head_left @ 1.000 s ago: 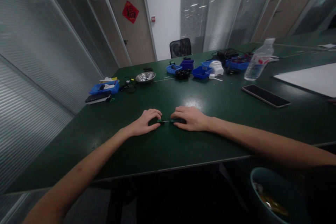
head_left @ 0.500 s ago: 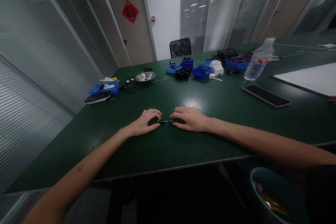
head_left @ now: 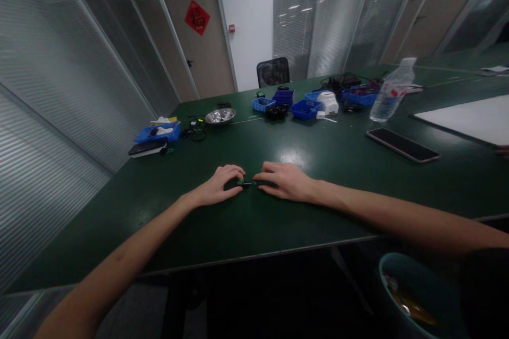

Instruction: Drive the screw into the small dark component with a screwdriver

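Note:
On the green table, my left hand (head_left: 222, 184) is closed round a small green and black part (head_left: 240, 183), perhaps a circuit board, pinched between thumb and fingers. Opposite it, my right hand (head_left: 284, 180) grips a small screwdriver (head_left: 259, 183) with a dark handle. Its thin metal shaft points left and reaches to the small part. Both hands rest low on the table top, a short gap apart. Fine detail of the part is too small to make out.
A phone (head_left: 402, 144) and a plastic bottle (head_left: 393, 90) stand to the right. Further back are a metal bowl (head_left: 220, 116), several blue trays (head_left: 305, 109) and tangled cables (head_left: 196, 128). A bin (head_left: 401, 312) sits below the front table edge.
My right hand has shifted slightly left with the screwdriver, so less of the shaft shows between the hands. My left hand and the small part stay put.

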The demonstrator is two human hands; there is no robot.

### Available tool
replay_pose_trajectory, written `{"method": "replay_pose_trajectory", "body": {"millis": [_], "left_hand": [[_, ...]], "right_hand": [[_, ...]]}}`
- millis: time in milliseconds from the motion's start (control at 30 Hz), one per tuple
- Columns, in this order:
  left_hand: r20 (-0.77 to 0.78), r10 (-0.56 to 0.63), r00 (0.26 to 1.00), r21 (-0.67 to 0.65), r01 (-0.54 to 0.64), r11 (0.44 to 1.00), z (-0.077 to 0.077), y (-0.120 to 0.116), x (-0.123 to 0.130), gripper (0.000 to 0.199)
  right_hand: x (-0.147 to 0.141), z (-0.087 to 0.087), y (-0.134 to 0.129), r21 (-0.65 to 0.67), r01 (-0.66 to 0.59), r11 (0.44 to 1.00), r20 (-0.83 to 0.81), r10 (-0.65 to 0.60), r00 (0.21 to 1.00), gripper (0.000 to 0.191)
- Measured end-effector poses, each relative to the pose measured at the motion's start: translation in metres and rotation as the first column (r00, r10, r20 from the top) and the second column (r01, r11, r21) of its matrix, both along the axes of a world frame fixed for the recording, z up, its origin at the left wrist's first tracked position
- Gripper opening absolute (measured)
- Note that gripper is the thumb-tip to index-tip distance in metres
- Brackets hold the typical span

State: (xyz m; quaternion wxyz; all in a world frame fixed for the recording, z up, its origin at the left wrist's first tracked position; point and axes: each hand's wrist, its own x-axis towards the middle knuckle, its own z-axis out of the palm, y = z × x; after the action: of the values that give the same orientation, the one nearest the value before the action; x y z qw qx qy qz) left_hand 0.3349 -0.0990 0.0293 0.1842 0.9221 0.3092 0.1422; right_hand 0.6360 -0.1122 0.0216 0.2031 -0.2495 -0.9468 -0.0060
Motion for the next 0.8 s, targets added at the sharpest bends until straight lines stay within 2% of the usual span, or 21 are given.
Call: {"method": "replay_pose_trajectory", "body": {"millis": [467,700,800], "left_hand": [[0.029,-0.016,0.999,-0.006,0.016,1.000,-0.0015,0.0020,-0.0021,0.022],[0.058,-0.016,0.998,-0.017,0.017,1.000,-0.0018,0.0032,-0.0017,0.023],[0.064,-0.021,0.998,-0.018,0.023,1.000,-0.0028,0.0037,-0.0017,0.023]], "right_hand": [[-0.0047,0.0019,-0.0064,0.102,0.022,0.995,0.052,-0.028,0.998,0.036],[-0.0006,0.0023,-0.0036,0.056,0.093,0.994,-0.026,-0.092,0.995,0.034],[0.0010,0.0022,-0.0032,0.051,0.080,0.995,-0.037,-0.078,0.996,0.034]]}}
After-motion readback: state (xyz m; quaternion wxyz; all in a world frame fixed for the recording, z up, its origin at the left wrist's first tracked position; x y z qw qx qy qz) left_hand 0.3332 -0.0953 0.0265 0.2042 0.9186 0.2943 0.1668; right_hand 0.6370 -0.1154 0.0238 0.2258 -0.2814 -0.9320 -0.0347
